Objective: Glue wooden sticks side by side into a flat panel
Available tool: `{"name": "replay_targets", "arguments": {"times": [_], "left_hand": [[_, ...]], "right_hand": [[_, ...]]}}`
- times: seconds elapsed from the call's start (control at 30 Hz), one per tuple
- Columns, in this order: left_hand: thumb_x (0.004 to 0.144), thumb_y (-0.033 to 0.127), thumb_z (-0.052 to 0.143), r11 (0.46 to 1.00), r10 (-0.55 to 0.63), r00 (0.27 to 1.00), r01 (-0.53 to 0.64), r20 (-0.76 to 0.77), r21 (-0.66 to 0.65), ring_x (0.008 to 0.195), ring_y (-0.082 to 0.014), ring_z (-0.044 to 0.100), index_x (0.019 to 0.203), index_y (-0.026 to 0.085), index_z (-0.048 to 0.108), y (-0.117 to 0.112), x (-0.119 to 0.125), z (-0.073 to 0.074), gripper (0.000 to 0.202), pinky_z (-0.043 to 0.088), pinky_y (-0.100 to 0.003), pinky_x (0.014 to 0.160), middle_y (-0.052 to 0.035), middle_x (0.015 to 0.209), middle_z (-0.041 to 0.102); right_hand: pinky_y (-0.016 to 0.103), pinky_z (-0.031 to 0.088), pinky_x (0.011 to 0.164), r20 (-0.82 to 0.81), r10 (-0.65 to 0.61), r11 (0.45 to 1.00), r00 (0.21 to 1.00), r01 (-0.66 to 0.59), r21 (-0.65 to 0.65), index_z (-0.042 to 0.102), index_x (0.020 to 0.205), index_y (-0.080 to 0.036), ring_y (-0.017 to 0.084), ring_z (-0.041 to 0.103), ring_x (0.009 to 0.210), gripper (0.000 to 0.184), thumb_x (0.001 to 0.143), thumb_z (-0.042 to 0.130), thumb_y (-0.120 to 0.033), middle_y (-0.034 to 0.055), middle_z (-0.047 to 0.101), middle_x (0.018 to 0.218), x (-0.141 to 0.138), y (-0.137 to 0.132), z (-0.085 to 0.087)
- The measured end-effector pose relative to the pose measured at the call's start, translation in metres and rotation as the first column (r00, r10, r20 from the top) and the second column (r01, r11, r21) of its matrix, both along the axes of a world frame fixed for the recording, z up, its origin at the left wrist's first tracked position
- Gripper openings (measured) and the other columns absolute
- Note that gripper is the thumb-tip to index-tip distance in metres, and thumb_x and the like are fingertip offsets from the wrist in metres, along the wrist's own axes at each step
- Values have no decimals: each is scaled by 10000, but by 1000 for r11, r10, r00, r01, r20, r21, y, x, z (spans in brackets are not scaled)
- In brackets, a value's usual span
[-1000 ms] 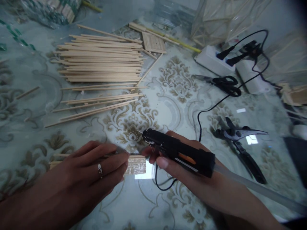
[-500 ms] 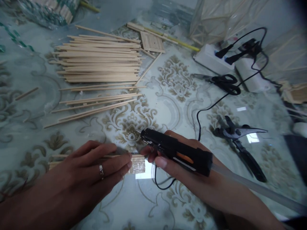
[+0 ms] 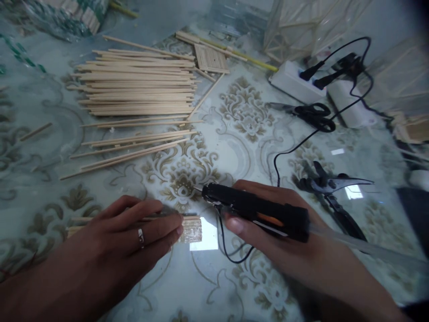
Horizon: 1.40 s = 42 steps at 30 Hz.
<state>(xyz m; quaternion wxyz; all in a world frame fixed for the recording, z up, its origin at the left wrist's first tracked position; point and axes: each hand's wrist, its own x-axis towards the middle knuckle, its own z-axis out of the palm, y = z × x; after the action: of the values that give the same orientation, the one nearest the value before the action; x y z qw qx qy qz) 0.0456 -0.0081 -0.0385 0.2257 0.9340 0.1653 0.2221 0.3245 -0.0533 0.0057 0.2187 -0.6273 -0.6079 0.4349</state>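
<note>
My left hand [image 3: 134, 232] lies flat, fingers stretched out, pressing on a small panel of glued wooden sticks [image 3: 191, 228] on the table near the lower middle. Only the panel's right end and some stick ends at the left show past my fingers. My right hand [image 3: 268, 223] is closed round a black hot glue gun [image 3: 254, 211] with an orange trigger. Its nozzle points left, a little above and to the right of the panel's right end. A clear glue stick [image 3: 362, 248] sticks out of the gun's back.
A stack of long wooden sticks [image 3: 137, 85] and loose sticks [image 3: 134, 145] lie at the upper left. Black scissors [image 3: 311, 114], cutting pliers [image 3: 331, 192], a white power strip [image 3: 295, 80] with cords, a small stick panel [image 3: 212, 59] and stick frames [image 3: 308, 27] lie to the right and back.
My right hand has drawn the glue gun slightly right, away from the panel's end. My left hand has stayed pressed on the panel.
</note>
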Motion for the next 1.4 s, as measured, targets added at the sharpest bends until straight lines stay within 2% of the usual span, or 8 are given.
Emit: {"name": "replay_targets", "arguments": {"times": [0.17,0.27,0.37,0.57,0.7,0.9,1.13,1.4], "left_hand": [[1132,120,434,999,-7,1000,7,-2,31,1247,-161,666,1231,180,681,3,-1,5,273,445,-294,1114,0,1272,798],[1142,129,410,999,-1,1000,1,-7,39,1237,-161,669,1223,184,678,3,0,5,285,453,-291,1086,8,1253,803],[1131,95,417,1000,4,1000,-4,-3,20,1268,-177,653,1256,175,669,2,0,3,293,447,-321,1095,-2,1292,792],[1135,113,422,999,-26,999,27,-23,38,1248,-180,651,1238,183,667,2,-2,2,275,435,-327,1090,8,1256,804],[1157,125,372,999,-3,1000,4,-30,33,1274,-182,619,1232,187,667,2,-2,2,310,402,-341,1104,16,1284,791],[1147,73,365,998,-31,999,32,-27,53,1259,-195,583,1234,149,654,1,-1,2,311,398,-356,1060,8,1328,770],[1151,70,351,994,-39,999,41,-27,100,1190,-194,605,1210,136,668,4,0,6,329,414,-353,1020,-5,1287,783],[1137,81,415,998,-7,1000,8,-21,56,1212,-193,636,1212,142,681,1,1,5,283,453,-362,1028,-16,1273,779]], "right_hand": [[303,516,615,-6,65,994,998,-65,89,614,672,-274,180,634,637,360,944,784,-439,-17,625,700,6,1,4],[294,468,521,6,78,997,997,-78,3,639,701,-269,159,583,561,346,953,767,-468,-27,596,658,6,0,3],[293,442,463,19,-8,999,1000,9,-45,673,782,-277,172,600,560,318,985,713,-520,-23,638,661,4,-2,-1],[280,570,601,-52,-25,993,998,19,-115,775,1010,-283,188,745,737,245,1027,665,-502,-1,816,897,-5,-3,-6],[268,542,602,-22,8,991,1000,-11,-136,742,940,-256,187,752,757,171,959,763,-424,-7,805,879,-9,-4,-10],[265,512,586,12,2,997,1000,-1,-76,691,958,-236,182,730,718,62,947,737,-277,-8,797,849,-17,-8,-17],[260,480,570,35,21,999,999,-20,-34,692,971,-239,167,725,702,51,934,712,-210,-21,789,840,-19,-11,-17],[261,498,590,64,53,999,997,-53,-6,680,970,-246,166,713,691,104,906,717,-174,-29,776,833,-17,-11,-17]]}}
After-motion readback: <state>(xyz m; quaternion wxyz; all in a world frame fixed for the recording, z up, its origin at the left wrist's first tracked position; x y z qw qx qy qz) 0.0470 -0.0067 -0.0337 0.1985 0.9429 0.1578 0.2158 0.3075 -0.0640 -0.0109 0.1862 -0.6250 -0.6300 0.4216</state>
